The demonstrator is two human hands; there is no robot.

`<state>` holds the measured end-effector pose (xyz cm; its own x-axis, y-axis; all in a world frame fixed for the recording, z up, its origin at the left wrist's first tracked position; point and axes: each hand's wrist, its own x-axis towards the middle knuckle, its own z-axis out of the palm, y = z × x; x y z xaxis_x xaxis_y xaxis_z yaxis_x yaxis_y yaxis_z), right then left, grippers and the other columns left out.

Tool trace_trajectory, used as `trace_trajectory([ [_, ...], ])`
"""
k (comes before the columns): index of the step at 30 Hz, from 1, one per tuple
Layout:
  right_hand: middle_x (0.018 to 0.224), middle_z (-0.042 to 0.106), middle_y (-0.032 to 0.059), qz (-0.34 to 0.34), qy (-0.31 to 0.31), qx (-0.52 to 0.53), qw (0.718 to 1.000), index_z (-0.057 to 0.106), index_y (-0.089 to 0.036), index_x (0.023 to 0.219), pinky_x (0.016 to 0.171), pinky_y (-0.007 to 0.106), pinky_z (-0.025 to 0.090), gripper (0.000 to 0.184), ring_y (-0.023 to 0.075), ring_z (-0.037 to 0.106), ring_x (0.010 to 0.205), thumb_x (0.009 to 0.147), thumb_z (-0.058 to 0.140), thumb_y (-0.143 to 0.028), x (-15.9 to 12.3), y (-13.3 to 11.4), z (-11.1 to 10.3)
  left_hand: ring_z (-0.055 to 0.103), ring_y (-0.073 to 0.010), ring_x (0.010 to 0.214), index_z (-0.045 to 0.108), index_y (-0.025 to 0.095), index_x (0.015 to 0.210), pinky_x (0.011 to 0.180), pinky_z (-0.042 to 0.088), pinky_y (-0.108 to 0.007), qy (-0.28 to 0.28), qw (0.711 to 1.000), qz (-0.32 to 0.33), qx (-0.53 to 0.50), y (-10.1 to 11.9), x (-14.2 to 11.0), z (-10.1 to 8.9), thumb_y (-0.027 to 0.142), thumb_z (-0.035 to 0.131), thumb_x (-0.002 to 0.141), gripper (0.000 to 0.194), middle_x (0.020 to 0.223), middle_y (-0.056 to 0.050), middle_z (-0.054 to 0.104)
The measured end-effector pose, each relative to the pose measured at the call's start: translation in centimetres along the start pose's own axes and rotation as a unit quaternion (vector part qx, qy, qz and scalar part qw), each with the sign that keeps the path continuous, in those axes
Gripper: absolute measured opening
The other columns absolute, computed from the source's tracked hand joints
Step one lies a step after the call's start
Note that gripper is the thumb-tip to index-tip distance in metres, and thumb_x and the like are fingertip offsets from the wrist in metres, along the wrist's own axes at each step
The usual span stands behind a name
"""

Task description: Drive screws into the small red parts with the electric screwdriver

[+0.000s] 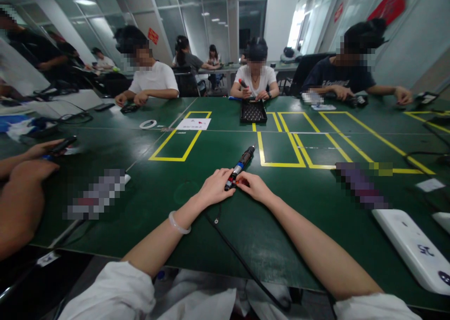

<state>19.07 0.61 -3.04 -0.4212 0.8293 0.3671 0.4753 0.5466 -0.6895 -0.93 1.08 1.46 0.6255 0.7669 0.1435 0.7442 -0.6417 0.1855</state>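
Note:
A dark electric screwdriver (243,160) with a blue band and a silver label lies slanted on the green table, its thin tip pointing away to the upper right. My left hand (216,187) curls over its rear part from the left, fingers closed around the body. On the other side, my right hand (255,187) is closed in a pinch beside the rear end, where a small red-orange bit shows at the fingertips. What exactly the right fingers pinch is too small to make out. A black cable (232,247) runs from beneath my left wrist over the table's front edge.
Yellow tape rectangles (281,164) mark the green table (197,238). A white power bank (411,249) lies at right. Across, a co-worker (255,78) works over a black tray (253,112). A white paper (193,124) lies left of centre. Another person's arm (21,193) rests at left.

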Motion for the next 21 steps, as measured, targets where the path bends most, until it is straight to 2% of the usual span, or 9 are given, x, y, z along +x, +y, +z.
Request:
trace_trajectory([
  [4, 0.074, 0.058, -0.0009, 0.008, 0.004, 0.004, 1.000, 0.056, -0.018, 0.088, 0.064, 0.023, 0.039, 0.001, 0.0128, 0.052, 0.065, 0.087, 0.057, -0.019, 0.0, -0.1, -0.1, 0.050, -0.0270, 0.107, 0.038, 0.018, 0.139, 0.087, 0.046, -0.037, 0.008, 0.999, -0.019, 0.046, 1.0, 0.5, 0.1, 0.051, 0.055, 0.084, 0.067, 0.122, -0.013, 0.052],
  [8, 0.075, 0.059, 0.0003, 0.003, 0.006, 0.004, 1.000, 0.057, -0.018, 0.082, 0.064, 0.023, 0.039, 0.009, 0.0130, 0.052, 0.065, 0.090, 0.053, -0.022, 0.0, -0.4, -0.3, 0.050, -0.0263, 0.104, 0.037, 0.019, 0.140, 0.085, 0.045, -0.037, 0.021, 0.995, -0.039, 0.084, 1.9, 0.9, 0.6, 0.044, 0.055, 0.086, 0.063, 0.118, -0.013, 0.052],
  [14, 0.085, 0.062, 0.0024, -0.014, 0.009, -0.013, 1.000, 0.060, -0.018, 0.088, 0.069, 0.024, 0.041, 0.012, 0.0140, 0.054, 0.072, 0.092, 0.050, -0.024, -0.2, -0.6, -0.5, 0.050, -0.0246, 0.102, 0.034, 0.022, 0.143, 0.084, 0.045, -0.035, 0.037, 0.992, -0.071, 0.097, 2.2, 0.7, 1.3, 0.038, 0.050, 0.089, 0.059, 0.116, -0.011, 0.051],
  [21, 0.088, 0.062, 0.0024, 0.001, 0.028, -0.038, 0.999, 0.061, -0.020, 0.098, 0.070, 0.025, 0.042, 0.013, 0.0139, 0.055, 0.073, 0.092, 0.051, -0.024, -0.4, -0.1, -0.8, 0.050, -0.0242, 0.102, 0.031, 0.025, 0.146, 0.083, 0.044, -0.035, 0.040, 0.992, -0.074, 0.095, 1.5, 0.5, 1.2, 0.046, 0.046, 0.091, 0.060, 0.120, -0.011, 0.049],
])
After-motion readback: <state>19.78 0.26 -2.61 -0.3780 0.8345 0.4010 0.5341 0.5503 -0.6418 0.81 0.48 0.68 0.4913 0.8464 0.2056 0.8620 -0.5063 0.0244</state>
